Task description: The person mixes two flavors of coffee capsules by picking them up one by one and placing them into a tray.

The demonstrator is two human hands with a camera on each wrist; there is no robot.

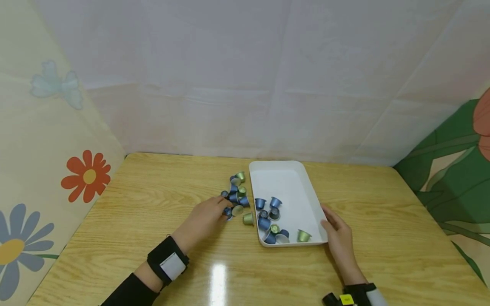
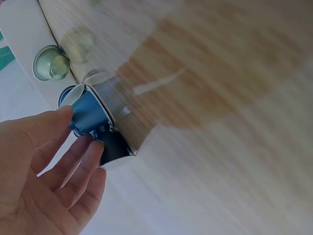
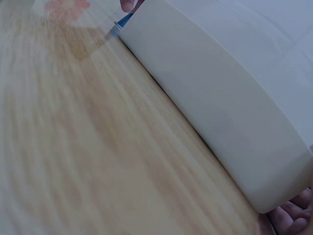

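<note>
Left hand point(image 1: 203, 219): black strap point(image 1: 168, 260) at the wrist; thumb and curved fingers pinching a blue capsule point(image 2: 90, 113), with a darker capsule point(image 2: 113, 147) against it at the fingertips.

Capsule cluster point(image 1: 234, 197): loose group, blue and green, lying at various angles on the wood-grain table point(image 1: 153, 182), by the left hand and just outside the tray's left side.

Single green capsule point(image 1: 248, 219): on the table, at the near end of the cluster, close to the tray wall.

White tray point(image 1: 292, 187): shallow, rectangular, rounded corners, flat on the table.

Contents of tray: several blue and dark capsules point(image 1: 264, 224) gathered in the near left part, some touching, with one small green capsule point(image 1: 274, 229) among them; a second green capsule point(image 1: 304, 236) set apart, toward the near right corner.

Right hand point(image 1: 338, 240): gripping the tray's right side near that corner, thumb at the rim, fingers curled at the outer wall.

Printed backdrop point(image 1: 451, 199): green leaves, far right.
</note>
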